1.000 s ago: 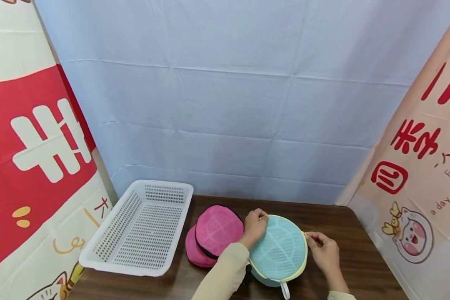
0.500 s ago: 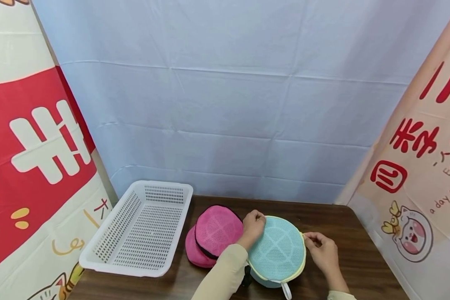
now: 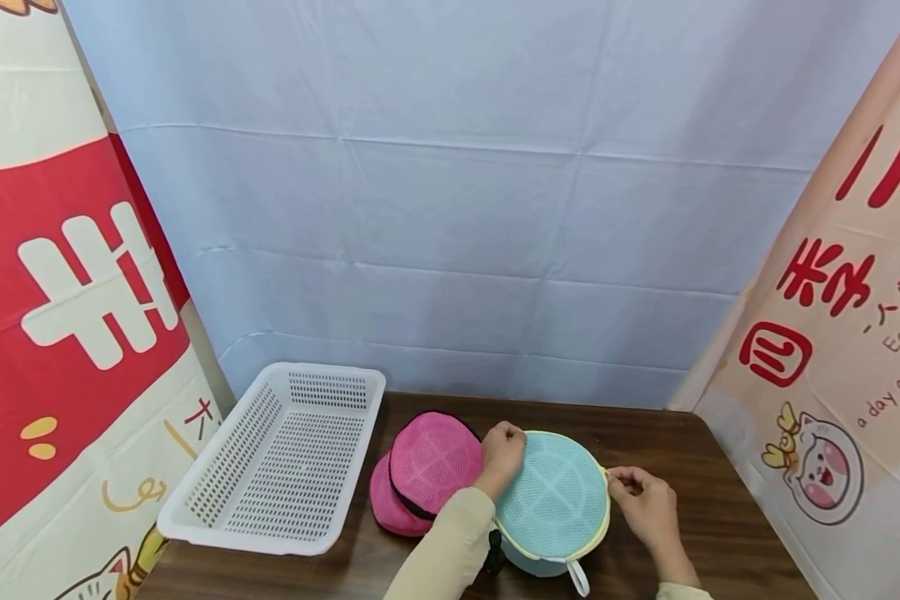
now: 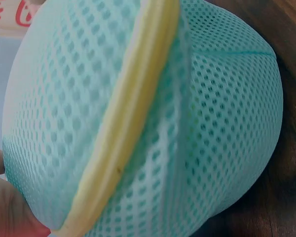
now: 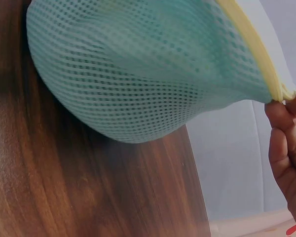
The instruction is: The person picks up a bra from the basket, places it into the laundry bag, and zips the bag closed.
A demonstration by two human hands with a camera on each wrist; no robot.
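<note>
A round light-blue mesh laundry bag (image 3: 553, 496) with yellow zipper trim stands on the table, a white loop hanging at its front. My left hand (image 3: 501, 458) grips its upper left rim; in the left wrist view part of that hand (image 4: 10, 210) shows at the lower left, beside the yellow trim (image 4: 121, 128). At the right side, thumb and fingertips of my right hand (image 3: 648, 504) pinch the yellow edge. The right wrist view shows these fingers (image 5: 281, 118) pulling the trim to a point. Left of the bag lies a pink mesh bag (image 3: 438, 458) with black trim.
A white perforated plastic basket (image 3: 371, 442) stands at the left of the brown wooden table (image 3: 667, 433). A small black object (image 3: 494, 550) sits between my left sleeve and the blue bag. Cloth curtains (image 3: 450, 208) hang behind and at both sides.
The blue bag's right edge and my left hand have shifted slightly to the left. My right hand keeps its pinch on the yellow edge and has hardly moved.
</note>
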